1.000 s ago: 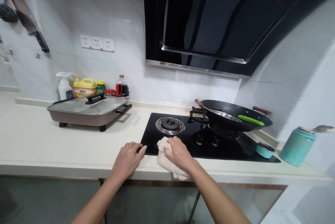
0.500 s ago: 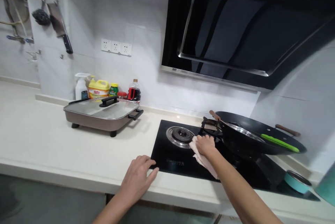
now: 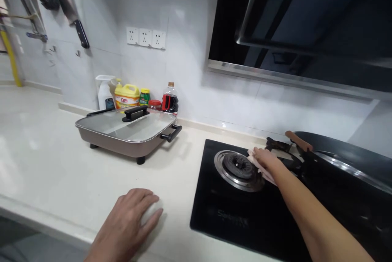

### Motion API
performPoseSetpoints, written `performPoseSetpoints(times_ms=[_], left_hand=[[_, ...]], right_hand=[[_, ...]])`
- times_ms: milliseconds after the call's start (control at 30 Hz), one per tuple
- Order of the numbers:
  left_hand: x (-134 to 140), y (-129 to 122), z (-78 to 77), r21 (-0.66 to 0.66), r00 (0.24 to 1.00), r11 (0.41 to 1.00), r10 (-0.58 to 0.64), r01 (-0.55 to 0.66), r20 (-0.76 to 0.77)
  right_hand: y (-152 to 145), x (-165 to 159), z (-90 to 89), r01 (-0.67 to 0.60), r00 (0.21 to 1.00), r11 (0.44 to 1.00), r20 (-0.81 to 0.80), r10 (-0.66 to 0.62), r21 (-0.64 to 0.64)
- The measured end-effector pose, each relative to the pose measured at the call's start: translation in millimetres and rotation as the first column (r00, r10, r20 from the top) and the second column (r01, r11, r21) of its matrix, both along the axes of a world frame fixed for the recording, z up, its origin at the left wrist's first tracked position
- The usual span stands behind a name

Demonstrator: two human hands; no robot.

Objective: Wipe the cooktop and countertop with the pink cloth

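Observation:
My right hand (image 3: 266, 159) is closed on a pale pink cloth (image 3: 267, 175), pressed against the black glass stove (image 3: 226, 200) at the far right side of a round gas burner (image 3: 239, 166). Part of the cloth is hidden under my fingers and wrist. Left of the stove, my left hand (image 3: 127, 221) is low over the white countertop (image 3: 171, 180), thumb and fingers apart, with nothing seen in it. Whether it touches the counter I cannot tell.
A brown electric pan (image 3: 113, 141) with a glass lid stands on the left. Behind it are a spray bottle (image 3: 105, 92), a yellow jug (image 3: 127, 94) and a dark sauce bottle (image 3: 170, 101). A large black wok (image 3: 346, 180) occupies the right, under the range hood (image 3: 290, 70).
The view has come closer and turned left. My right hand has moved with the cloth toward the burner's back right side. My left hand has moved left, away from the stove's edge.

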State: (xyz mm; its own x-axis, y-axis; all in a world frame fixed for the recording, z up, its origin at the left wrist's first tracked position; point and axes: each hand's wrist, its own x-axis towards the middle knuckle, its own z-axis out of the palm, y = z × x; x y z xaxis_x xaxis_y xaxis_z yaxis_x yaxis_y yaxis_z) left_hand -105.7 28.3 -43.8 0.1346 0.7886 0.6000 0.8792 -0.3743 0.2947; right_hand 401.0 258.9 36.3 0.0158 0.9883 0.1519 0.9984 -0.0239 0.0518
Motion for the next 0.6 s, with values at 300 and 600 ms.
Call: performPoseSetpoints(times_ms=[300, 600], left_hand=[[9.1, -12.0, 12.9, 0.022, 0.998, 1.000, -0.001, -0.001, 0.064], [13.5, -12.5, 15.7, 0.045, 0.995, 0.996, 0.068, -0.072, 0.078]], right_hand=[[76.1, -90.3, 1.5, -0.210, 0.976, 0.966, 0.017, 0.215, -0.150], [32.7, -184.4, 4.6, -0.483, 0.874, 0.866, 0.001, 0.487, -0.128]])
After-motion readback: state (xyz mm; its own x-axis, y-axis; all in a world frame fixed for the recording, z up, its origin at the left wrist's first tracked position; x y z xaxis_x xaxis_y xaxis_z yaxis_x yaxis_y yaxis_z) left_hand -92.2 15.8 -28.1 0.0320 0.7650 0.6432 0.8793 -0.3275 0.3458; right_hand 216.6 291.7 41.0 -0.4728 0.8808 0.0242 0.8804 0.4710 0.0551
